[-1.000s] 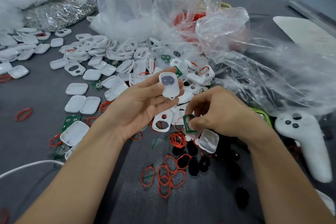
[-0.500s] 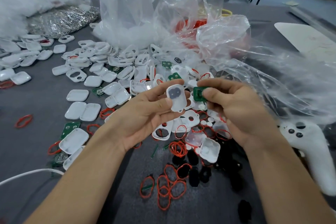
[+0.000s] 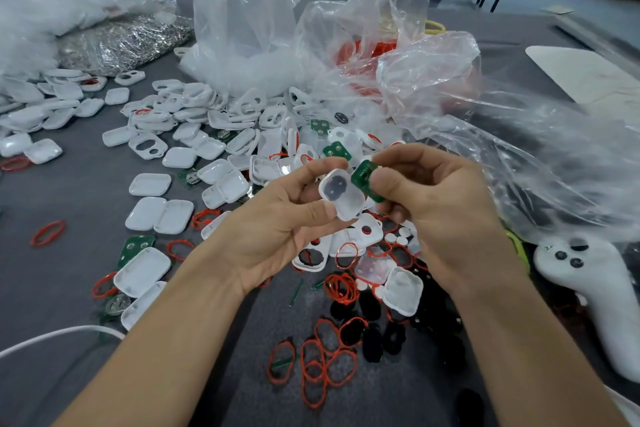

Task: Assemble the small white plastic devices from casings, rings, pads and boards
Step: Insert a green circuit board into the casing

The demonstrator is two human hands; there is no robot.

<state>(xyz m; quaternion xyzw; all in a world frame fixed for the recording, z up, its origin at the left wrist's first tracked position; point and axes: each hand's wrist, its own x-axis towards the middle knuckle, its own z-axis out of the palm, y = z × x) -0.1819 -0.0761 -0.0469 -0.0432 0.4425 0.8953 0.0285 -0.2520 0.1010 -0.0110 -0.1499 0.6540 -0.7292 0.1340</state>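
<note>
My right thumb hides much of the green board [image 3: 363,176], and the inside of the white casing [image 3: 341,194] shows only blurred dark shapes, while my left hand [image 3: 277,229], palm up above the table [image 3: 69,270], pinches that casing and my right hand [image 3: 440,204] pinches the board just beside its upper right edge.

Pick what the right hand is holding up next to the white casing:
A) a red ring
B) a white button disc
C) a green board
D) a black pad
C: the right hand pinches a small green board, just right of the white casing that the left hand grips.
</note>
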